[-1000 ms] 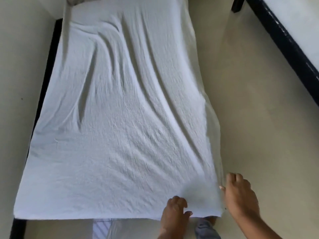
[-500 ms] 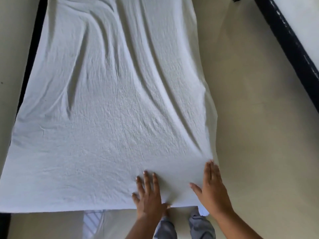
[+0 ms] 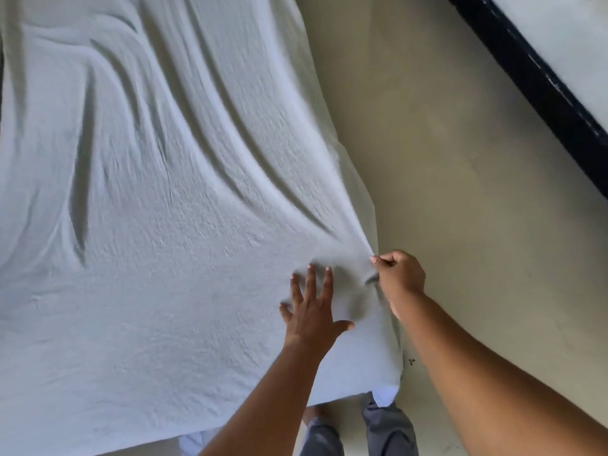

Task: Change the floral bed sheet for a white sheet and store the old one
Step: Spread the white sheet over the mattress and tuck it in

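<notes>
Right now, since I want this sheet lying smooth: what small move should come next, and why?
Probably tug the pinched edge outward to the right. The right hand pinches the white sheet at its right edge, long creases fan toward that pinch, and the left hand presses flat beside it, anchoring the cloth.

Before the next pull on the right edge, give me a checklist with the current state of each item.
1. Right hand grip on the white sheet: ok, fingers pinch its right edge.
2. Left hand anchoring: ok, flat on the sheet, fingers spread.
3. Surface smooth: not ok, long creases run from the far end toward the pinch.
4. Near right corner tucked: not ok, it hangs loose.
5. Floral sheet stored: cannot tell, not in view.
</notes>
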The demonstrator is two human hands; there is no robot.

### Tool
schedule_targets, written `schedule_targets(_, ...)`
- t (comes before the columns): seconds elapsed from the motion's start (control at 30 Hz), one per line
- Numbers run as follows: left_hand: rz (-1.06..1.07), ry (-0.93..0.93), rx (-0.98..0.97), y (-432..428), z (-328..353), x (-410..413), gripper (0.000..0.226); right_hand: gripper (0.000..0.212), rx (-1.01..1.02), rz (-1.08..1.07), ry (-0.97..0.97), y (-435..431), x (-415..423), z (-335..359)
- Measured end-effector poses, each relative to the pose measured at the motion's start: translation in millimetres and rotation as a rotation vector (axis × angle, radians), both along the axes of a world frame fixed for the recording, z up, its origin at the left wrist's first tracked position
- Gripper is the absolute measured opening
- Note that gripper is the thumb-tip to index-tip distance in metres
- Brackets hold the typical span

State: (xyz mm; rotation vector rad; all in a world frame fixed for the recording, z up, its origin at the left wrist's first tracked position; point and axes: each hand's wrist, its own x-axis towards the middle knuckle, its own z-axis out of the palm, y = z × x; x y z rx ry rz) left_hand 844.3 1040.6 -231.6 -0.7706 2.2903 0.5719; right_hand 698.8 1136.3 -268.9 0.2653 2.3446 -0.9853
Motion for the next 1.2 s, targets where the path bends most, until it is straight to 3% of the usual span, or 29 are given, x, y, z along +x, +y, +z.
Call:
schedule_targets(0.1,-0.032,-0.078,0.013,8,7,-12,0.111,0.015,0.119,-0.008,-0.106,35,4,-11)
schedule_targets(0.2,-0.005,-0.120,-0.006,13,11,-19,0.108,0.030,0.352,0.122,-0.261,79,-1,-14)
schedule_targets(0.23,0.013,-0.106,-0.027,10,12,-25,0.106,0.029,0.343,0.135,-0.251,83,-9,-10)
schedule_targets(0.33,0.025,-0.032,-0.095,-1,13,-42,0.099,0.025,0.141,0.124,-0.157,49,-34,6)
schedule_targets(0.5,-0.001,0.018,-0.077,-30,6,-81,0.105,0.038,-0.174,0.124,-0.092,-72,-95,3)
schedule_targets(0.67,0.023,0.074,-0.096,-60,-4,-121,0.111,0.041,-0.163,0.005,-0.087,-143,-144,-19)
schedule_targets(0.77,0.030,0.070,-0.077,-73,-8,-136,0.118,0.047,-0.196,-0.048,-0.173,-153,-158,-37)
schedule_targets(0.93,0.018,0.042,-0.052,-76,-11,-141,0.122,0.025,-0.469,-0.111,-0.344,-144,-162,-46)
schedule_targets(1.07,-0.045,0.084,-0.083,-77,-6,-144,0.121,0.032,-0.628,-0.262,-0.085,-98,-182,-32)
schedule_targets(1.2,-0.103,0.066,-0.069,-75,-4,-153,0.124,0.019,-0.697,-0.368,-0.188,-80,-187,-23)
